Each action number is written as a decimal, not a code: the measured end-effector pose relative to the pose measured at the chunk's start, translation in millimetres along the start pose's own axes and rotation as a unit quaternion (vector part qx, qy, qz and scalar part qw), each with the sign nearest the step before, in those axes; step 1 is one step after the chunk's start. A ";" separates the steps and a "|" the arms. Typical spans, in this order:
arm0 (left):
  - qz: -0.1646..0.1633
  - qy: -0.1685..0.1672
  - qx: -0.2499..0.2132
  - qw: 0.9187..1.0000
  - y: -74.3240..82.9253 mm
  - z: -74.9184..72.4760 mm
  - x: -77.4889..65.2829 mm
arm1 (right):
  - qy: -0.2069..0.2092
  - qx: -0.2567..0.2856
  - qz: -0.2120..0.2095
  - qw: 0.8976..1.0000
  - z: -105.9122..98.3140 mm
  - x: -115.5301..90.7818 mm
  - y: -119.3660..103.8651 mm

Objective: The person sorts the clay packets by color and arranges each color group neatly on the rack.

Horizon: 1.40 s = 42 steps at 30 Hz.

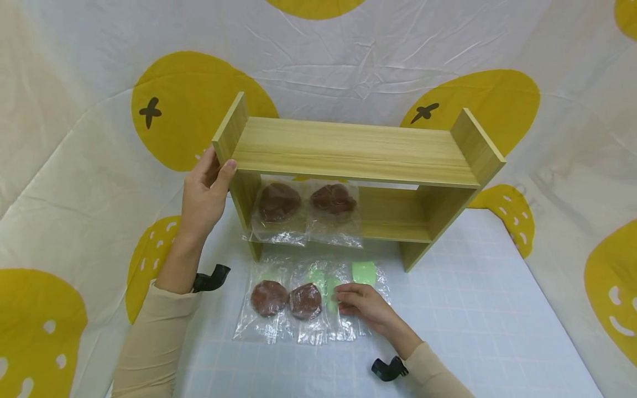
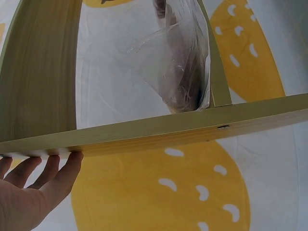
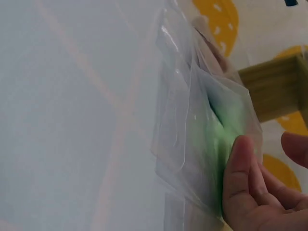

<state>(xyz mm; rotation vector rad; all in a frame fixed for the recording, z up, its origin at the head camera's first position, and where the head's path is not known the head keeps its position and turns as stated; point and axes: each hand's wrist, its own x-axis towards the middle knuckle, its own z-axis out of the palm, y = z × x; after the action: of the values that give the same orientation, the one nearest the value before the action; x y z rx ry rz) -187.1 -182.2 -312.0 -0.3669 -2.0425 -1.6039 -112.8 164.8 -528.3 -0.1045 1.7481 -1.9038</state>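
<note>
A two-tier wooden shelf (image 1: 348, 149) stands on the table. My left hand (image 1: 203, 196) touches its left side panel, the fingertips lying along the outer face in the left wrist view. In front of the shelf, my right hand (image 1: 370, 309) pinches a clear plastic bag with a light green piece (image 3: 216, 139) inside; part of it hides behind the thumb. Left of that hand lie two bagged round brown pieces (image 1: 269, 298). Another bagged green piece (image 1: 363, 272) lies just beyond the fingers. Two more bagged brown pieces (image 1: 280, 203) sit side by side on the lower tier.
Under everything is a pale checked tablecloth (image 1: 478, 309). Behind the shelf hangs a white cloth (image 1: 348, 61) with yellow smiling shapes. The shelf's right side panel (image 1: 478, 146) rises above its top board. A black wrist mount (image 1: 390, 368) sits by the right sleeve.
</note>
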 end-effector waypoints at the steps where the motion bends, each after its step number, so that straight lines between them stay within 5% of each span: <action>1: 0.000 0.000 0.000 1.000 0.0 0.0 -0.1 | -0.003 -0.007 -0.003 1.000 1.5 0.2 -0.6; 8: 0.004 0.001 -0.001 1.000 -0.5 0.4 -0.2 | -0.034 -0.021 0.009 0.999 7.6 0.3 -3.0; 16: 0.007 0.002 0.002 1.000 -0.3 0.8 -0.1 | -0.021 -0.063 0.008 0.998 13.4 2.8 -0.7; 30: 0.004 0.002 -0.006 1.000 -1.0 -0.2 0.6 | -0.091 0.075 0.038 0.992 18.2 5.8 0.2; 42: 0.003 0.003 -0.006 1.000 -1.0 0.7 0.1 | -0.066 0.116 0.039 0.990 15.2 4.3 5.4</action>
<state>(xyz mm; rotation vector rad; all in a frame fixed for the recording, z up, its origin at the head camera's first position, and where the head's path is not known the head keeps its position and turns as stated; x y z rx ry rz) -187.8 -181.9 -312.9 -0.3719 -2.0260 -1.6110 -108.4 149.2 -532.3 -0.0735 1.4137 -1.9811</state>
